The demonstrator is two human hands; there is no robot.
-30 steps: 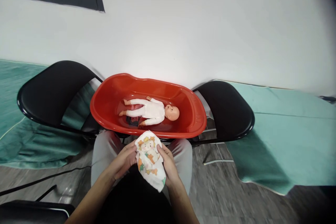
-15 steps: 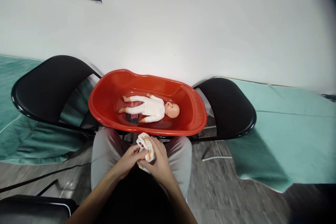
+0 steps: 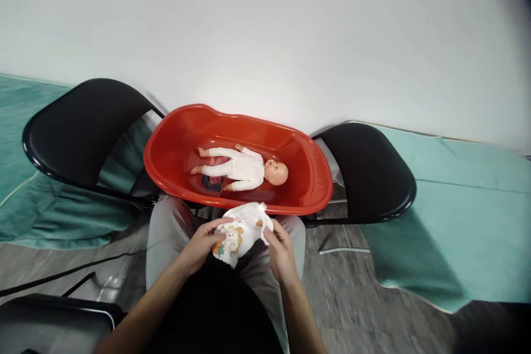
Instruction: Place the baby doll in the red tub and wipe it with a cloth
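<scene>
Now the cloth point(image 3: 243, 231), bunched up a moment ago, is spread again between the left hand point(image 3: 202, 242) and right hand point(image 3: 281, 246), both pinching it, tub point(image 3: 315, 180) and doll point(image 3: 244, 167) beyond

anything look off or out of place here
The red tub sits bridged across two black chairs, not on a flat surface. The doll lies clothed inside it. Both hands hold a printed cloth.

The red tub point(image 3: 319, 188) rim blocks straight ahead; open floor point(image 3: 340, 287) lies right.
</scene>
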